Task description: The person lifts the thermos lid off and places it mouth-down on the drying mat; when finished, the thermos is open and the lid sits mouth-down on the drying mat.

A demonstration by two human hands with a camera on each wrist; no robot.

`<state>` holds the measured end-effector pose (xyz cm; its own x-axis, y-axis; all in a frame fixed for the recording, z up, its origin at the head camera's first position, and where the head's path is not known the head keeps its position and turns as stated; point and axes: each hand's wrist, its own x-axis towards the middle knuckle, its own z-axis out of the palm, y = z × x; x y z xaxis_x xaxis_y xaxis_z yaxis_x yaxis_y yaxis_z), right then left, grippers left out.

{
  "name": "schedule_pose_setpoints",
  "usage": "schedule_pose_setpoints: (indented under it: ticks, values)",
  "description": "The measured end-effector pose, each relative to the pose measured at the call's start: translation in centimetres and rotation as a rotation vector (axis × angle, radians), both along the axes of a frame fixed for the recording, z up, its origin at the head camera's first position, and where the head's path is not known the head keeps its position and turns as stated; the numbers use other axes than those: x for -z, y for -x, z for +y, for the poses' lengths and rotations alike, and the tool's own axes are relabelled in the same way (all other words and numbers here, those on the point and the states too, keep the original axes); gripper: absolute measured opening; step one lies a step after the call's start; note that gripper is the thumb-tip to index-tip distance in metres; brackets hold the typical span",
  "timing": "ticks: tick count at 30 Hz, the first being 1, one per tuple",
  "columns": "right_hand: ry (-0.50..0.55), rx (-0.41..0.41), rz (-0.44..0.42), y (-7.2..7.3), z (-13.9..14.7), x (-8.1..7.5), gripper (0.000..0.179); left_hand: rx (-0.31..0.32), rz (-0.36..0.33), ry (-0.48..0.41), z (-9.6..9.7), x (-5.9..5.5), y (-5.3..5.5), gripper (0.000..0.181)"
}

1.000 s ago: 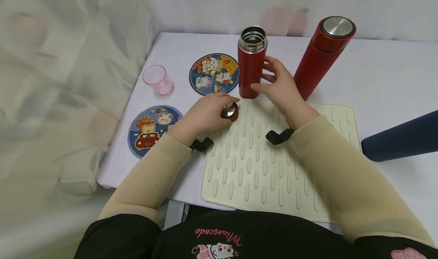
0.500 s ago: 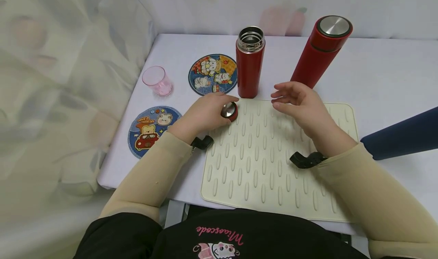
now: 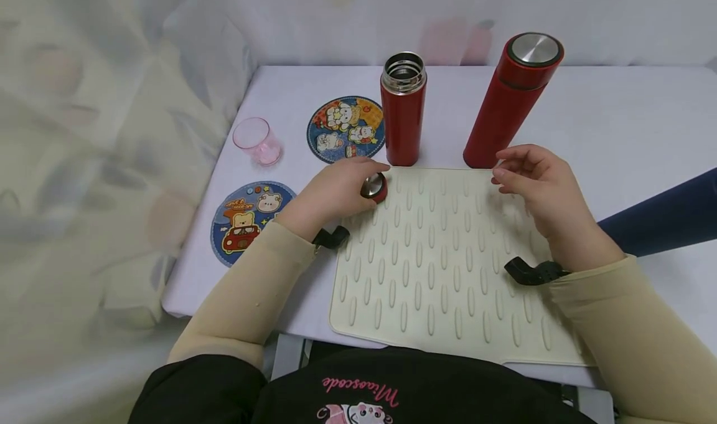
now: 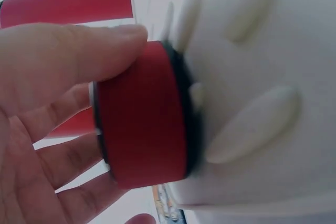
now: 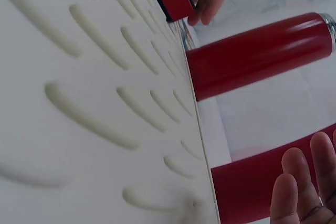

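Note:
My left hand (image 3: 338, 190) grips a red flask lid (image 3: 374, 188) with a steel top at the upper left corner of the cream ribbed mat (image 3: 431, 274). In the left wrist view the thumb lies along the near side of the lid (image 4: 144, 119), fingers behind it. An uncapped red vacuum flask (image 3: 403, 116) stands upright just past the mat's far edge. To its right stands a taller red flask (image 3: 506, 106) with its lid on. My right hand (image 3: 546, 193) hovers over the mat's right part near that flask, fingers loosely bent and holding nothing.
A pink glass (image 3: 259, 142) stands at the left on the white table. Two round cartoon coasters lie there, one coaster (image 3: 346, 128) beside the uncapped flask, the other coaster (image 3: 241, 225) nearer the front. A dark blue cylinder (image 3: 666, 215) extends in from the right edge.
My right hand has let go of the uncapped flask and moved right, toward the taller flask. The left hand keeps hold of the lid in the same place.

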<state>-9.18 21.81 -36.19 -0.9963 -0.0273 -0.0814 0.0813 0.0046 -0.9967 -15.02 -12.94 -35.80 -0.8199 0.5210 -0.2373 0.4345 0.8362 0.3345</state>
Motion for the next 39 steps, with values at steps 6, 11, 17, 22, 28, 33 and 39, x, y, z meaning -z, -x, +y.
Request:
schedule_pose_setpoints:
  ticks: [6,11,17,22,28,33,39]
  values:
    - [0.001,0.046,-0.008,0.5,0.9,0.4,0.019,0.006,0.067,-0.061,0.0,-1.0,-0.7,0.057]
    - [-0.054,0.099,-0.033,1.0,1.3,0.2,0.019,0.016,0.135,-0.156,0.4,-2.5,-2.3,0.041]
    - [-0.309,0.146,-0.137,2.4,0.9,-0.1,0.053,0.061,0.149,-0.213,1.0,-3.7,-4.5,0.037]
    - [-0.338,0.134,-0.186,4.0,0.3,-0.4,0.088,0.127,0.164,-0.214,1.6,-3.8,-6.0,0.039]
    - [-0.282,0.135,-0.167,5.5,-0.7,-0.5,0.092,0.211,0.228,-0.250,1.9,-3.3,-7.3,0.038]
    - [-0.274,0.205,-0.108,5.9,-1.3,-0.1,0.081,0.242,0.276,-0.311,2.0,-3.1,-7.9,0.039]
    - [-0.307,0.270,-0.055,5.4,-1.6,-0.2,0.076,0.299,0.385,-0.396,2.0,-3.1,-8.2,0.040]
